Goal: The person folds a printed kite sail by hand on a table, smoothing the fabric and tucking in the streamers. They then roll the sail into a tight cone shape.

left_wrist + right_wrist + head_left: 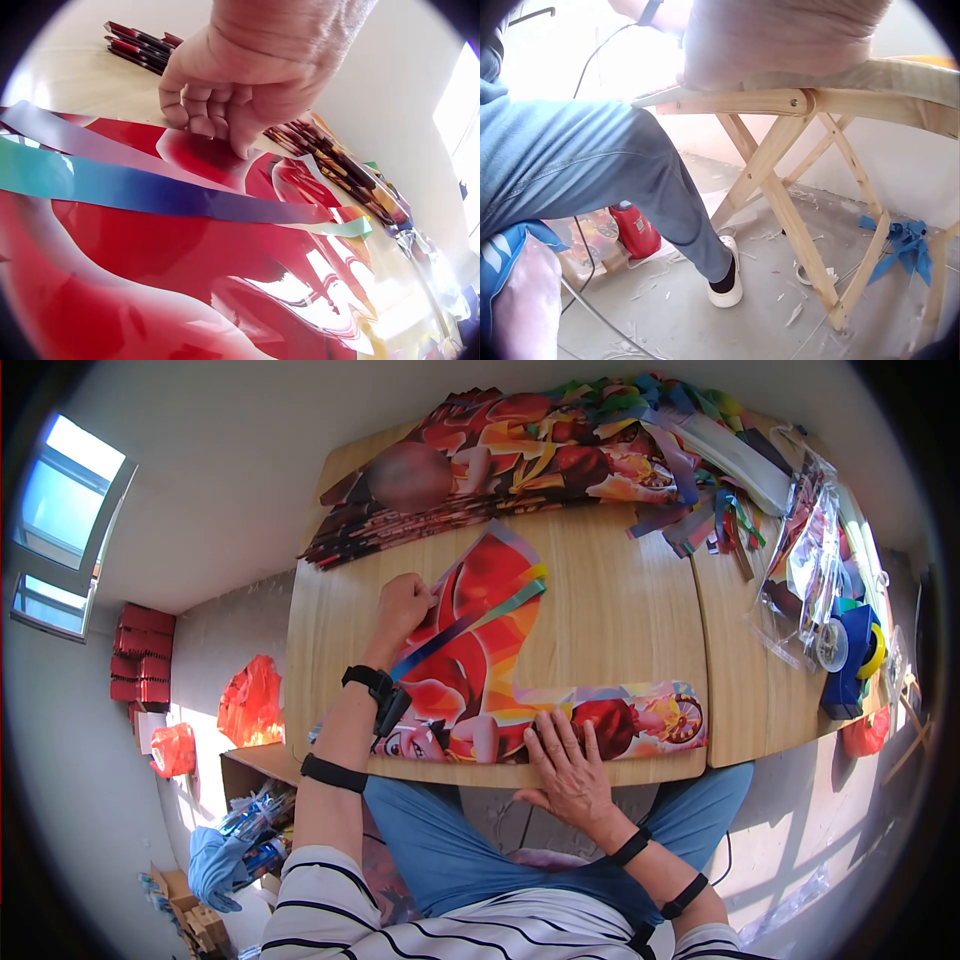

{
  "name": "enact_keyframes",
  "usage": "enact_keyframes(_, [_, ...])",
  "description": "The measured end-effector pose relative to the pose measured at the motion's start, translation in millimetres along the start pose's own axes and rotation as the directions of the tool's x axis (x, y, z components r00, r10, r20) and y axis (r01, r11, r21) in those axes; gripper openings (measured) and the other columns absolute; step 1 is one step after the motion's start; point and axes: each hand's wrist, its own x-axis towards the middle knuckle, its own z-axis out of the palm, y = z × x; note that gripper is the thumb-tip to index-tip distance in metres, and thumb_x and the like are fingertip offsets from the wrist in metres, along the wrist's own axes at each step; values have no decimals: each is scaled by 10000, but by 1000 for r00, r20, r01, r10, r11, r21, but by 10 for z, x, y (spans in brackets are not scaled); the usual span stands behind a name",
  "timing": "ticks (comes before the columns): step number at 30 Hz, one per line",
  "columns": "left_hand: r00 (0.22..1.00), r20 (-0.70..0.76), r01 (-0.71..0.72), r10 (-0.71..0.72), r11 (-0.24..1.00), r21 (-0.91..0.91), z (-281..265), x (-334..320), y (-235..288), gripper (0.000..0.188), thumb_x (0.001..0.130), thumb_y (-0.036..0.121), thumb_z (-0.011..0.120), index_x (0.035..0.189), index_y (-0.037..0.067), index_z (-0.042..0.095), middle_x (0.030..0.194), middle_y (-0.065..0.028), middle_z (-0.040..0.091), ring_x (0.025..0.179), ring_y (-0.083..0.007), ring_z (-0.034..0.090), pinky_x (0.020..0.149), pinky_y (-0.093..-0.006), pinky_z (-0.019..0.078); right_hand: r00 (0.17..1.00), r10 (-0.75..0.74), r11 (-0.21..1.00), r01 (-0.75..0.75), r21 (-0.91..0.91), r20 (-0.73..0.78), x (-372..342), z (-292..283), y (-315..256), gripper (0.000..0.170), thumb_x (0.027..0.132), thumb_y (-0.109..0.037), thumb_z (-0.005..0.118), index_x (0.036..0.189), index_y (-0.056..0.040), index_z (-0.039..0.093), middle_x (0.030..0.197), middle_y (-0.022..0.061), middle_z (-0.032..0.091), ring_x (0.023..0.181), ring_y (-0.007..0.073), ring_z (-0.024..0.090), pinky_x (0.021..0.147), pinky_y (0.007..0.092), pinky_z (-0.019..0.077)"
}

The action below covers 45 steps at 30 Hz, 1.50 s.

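The head view is showing the whole printed sheet [470, 670], which is lying on the near left part of the tabletop [625, 590]. One limb is running left to right along the tabletop's near edge, its long axis following that edge and its rounded, wheel-printed end pointing right; the other limb is slanting away toward the far edge. One multicoloured strip [515, 599] is crossing this second limb.

The left wrist view is revealing what the head view is hiding: the left hand [404, 608] is curling its fingers, its grip pinching the sheet's outer edge between thumb and fingertips. The right hand [572, 775] is pressing flat on the sheet at the tabletop's near edge, its fingers straight and slightly apart; in the right wrist view those fingers are staying out of sight.

Only the right wrist view is showing crossed wooden legs [757, 172] standing under the tabletop, with one white shoe [726, 291] and one bunch of blue ribbon [906, 251] resting on the floor below it.

One stack of printed sheets [580, 465] is lying along the tabletop's far edge, too overlapped to count. One tape dispenser [848, 660] is standing at its right end, and two red bags [252, 705] are sitting beyond its left side.
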Motion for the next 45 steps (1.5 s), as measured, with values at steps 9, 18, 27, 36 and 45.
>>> enact_keyframes(9, [999, -5, -44, 44, 999, -7, -21, -2, -26, 148, 795, 95, 840, 797, 15, 716, 783, -157, 730, 750, -296, 715, 699, -417, 550, 1000, 3, 1000, -3, 1, 3, -5, 0, 3, 1019, 882, -746, 605, 1631, -82, 419, 1734, 182, 312, 1637, 363, 224, 1298, 618, 138])
enact_keyframes(18, [998, 11, -56, 56, 998, -33, -51, -11, -38, 127, 812, 78, 813, 815, -4, 716, 752, -114, 714, 704, -209, 671, 666, -370, 524, 999, 14, 1000, -14, -17, 37, -7, -14, -6, 1032, 886, -757, 586, 1661, -106, 380, 1760, 157, 267, 1650, 342, 185, 1315, 601, 106])
enact_keyframes(27, [1000, 6, -9, 10, 998, -61, -63, -51, -37, 123, 829, 72, 799, 817, -4, 704, 751, -91, 712, 710, -183, 667, 665, -361, 525, 1000, 9, 1000, -9, -6, 26, 3, -1, 2, 1011, 896, -758, 575, 1639, -92, 412, 1748, 173, 285, 1644, 357, 202, 1303, 620, 112])
enact_keyframes(36, [999, -51, -11, 12, 1000, 10, 3, -77, -65, 122, 824, 74, 805, 824, 3, 705, 768, -136, 727, 736, -249, 706, 694, -398, 547, 999, 12, 999, -11, -32, 43, 2, -14, -5, 1019, 887, -764, 575, 1648, -108, 405, 1760, 157, 271, 1649, 349, 187, 1310, 611, 113])
enact_keyframes(45, [999, -52, 2, -1, 1000, 28, -32, -147, 65, 139, 845, 129, 764, 833, 18, 681, 886, -228, 727, 888, -448, 703, 762, -500, 543, 1000, -9, 999, 10, -51, 17, 5, 9, -3, 1003, 890, -775, 584, 1618, -97, 453, 1738, 180, 313, 1639, 365, 226, 1290, 640, 129])
